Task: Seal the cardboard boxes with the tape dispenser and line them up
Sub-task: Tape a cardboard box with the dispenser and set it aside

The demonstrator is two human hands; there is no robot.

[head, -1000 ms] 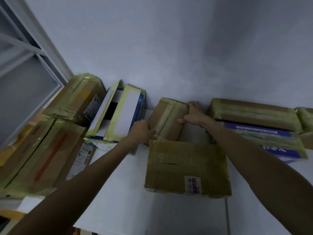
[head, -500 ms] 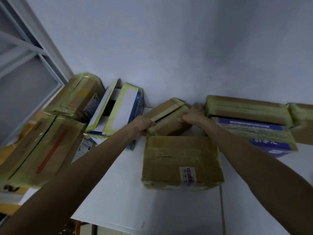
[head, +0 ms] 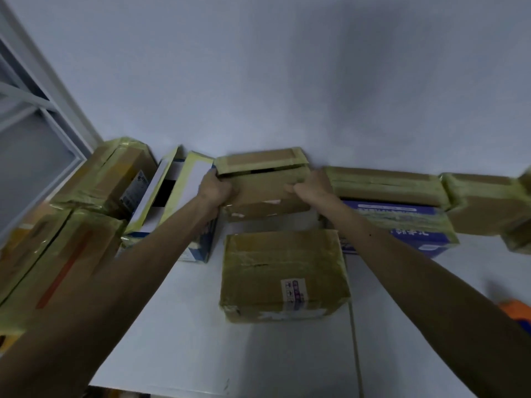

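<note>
Backed by a grey wall (head: pixel 287 81). Spread over a white table (head: pixel 186 340): taped cardboard boxes, most of them lined along the wall. Far left, a big taped box with a red stripe (head: pixel 57 268). To the right, a long blue-printed box (head: pixel 402 225). Front and centre, a sealed brown box (head: pixel 284 274) bearing a small label. Behind it, against the wall, a smaller brown box (head: pixel 264 193), top flap (head: pixel 258 162) ajar. Gripped at one end by the left hand (head: pixel 214 190), at the other by the right hand (head: pixel 313 191), fingers curled round its edges.
</note>
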